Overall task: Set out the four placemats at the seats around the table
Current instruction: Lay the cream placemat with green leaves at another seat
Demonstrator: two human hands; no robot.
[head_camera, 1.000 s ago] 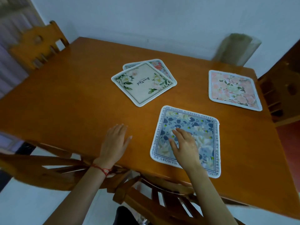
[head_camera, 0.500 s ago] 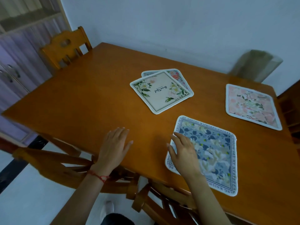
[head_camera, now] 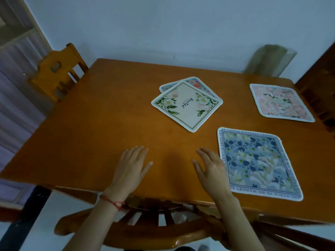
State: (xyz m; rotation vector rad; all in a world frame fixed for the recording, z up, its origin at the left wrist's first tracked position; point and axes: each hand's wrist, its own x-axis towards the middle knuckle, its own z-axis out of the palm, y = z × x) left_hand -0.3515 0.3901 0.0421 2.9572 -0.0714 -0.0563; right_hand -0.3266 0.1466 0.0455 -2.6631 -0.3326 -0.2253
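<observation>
A blue floral placemat [head_camera: 257,162] lies flat near the front right edge of the wooden table [head_camera: 101,127]. A pink floral placemat [head_camera: 280,103] lies at the right side. In the middle, a cream placemat with green leaves [head_camera: 186,105] rests on top of another floral placemat [head_camera: 197,83], which shows only at its far corner. My right hand [head_camera: 211,169] is open, just left of the blue mat, holding nothing. My left hand [head_camera: 131,166] lies flat and open on the bare table near the front edge.
A wooden chair [head_camera: 58,71] stands at the table's left side. Another chair back [head_camera: 163,225] sits under the front edge below my hands. A dark wooden chair [head_camera: 320,91] is at the right. A greenish chair back [head_camera: 268,60] stands against the wall.
My right hand has slid off the blue placemat to its left edge and let go. My view has shifted left, so the mats now sit further right.
</observation>
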